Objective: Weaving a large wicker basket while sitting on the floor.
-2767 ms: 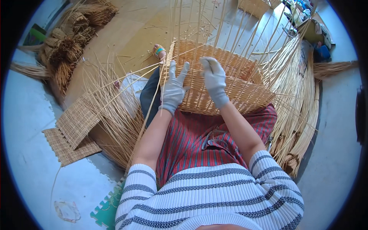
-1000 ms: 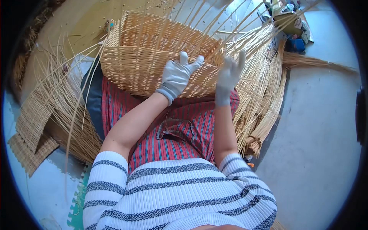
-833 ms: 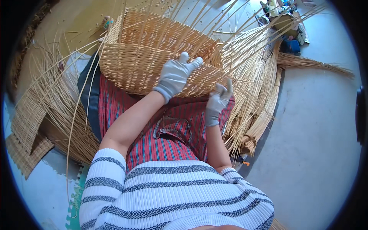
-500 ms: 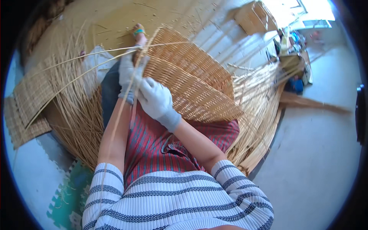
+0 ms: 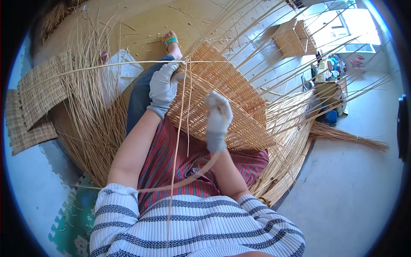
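Observation:
A woven wicker basket [image 5: 214, 100], tilted, rests across my lap over a red striped cloth [image 5: 150, 171]. My left hand [image 5: 163, 88], in a whitish glove, is closed around the basket's left corner, where several thin strands cross. One long pale strand [image 5: 102, 66] reaches left from there; another [image 5: 176, 150] hangs down over my lap. My right hand [image 5: 219, 115], gloved too, is raised in front of the basket's side with its fingers curled. A blurred, bent wicker strand [image 5: 188, 180] runs from it toward my left forearm; the exact grip is partly hidden.
Loose strands [image 5: 90, 115] lie piled on the left beside woven mats [image 5: 45, 85]. Long stakes [image 5: 274, 34] fan out from the basket to the upper right. A bundle [image 5: 287, 154] lies at right, and a box-shaped frame [image 5: 295, 38] stands farther back.
My right hand has moved right, away from my left hand, and a curved strand now trails from it. The basket and left hand have shifted slightly right and down in view.

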{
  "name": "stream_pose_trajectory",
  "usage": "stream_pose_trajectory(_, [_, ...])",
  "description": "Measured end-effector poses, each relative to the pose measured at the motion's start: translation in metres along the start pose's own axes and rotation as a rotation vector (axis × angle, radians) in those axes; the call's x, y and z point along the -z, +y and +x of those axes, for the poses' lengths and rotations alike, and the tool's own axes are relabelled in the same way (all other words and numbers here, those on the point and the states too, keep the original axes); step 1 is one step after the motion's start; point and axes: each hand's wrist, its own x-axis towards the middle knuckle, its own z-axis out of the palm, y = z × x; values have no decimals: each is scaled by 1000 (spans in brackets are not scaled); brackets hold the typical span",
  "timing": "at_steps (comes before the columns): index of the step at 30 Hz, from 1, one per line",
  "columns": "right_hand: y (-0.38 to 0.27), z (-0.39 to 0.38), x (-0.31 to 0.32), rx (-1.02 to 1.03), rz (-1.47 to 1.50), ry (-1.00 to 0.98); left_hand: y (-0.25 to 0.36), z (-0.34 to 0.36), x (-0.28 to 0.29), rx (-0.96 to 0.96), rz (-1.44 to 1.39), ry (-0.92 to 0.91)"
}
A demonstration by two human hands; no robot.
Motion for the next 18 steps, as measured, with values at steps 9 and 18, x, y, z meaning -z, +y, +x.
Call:
stream_pose_trajectory(9, [-17,24,55,-258,208,362,1,11,-8,427,-408,-203])
stream_pose_trajectory(18, [-49,93,-45,736,-732,-39,-4,6,-31,335,-303,-25])
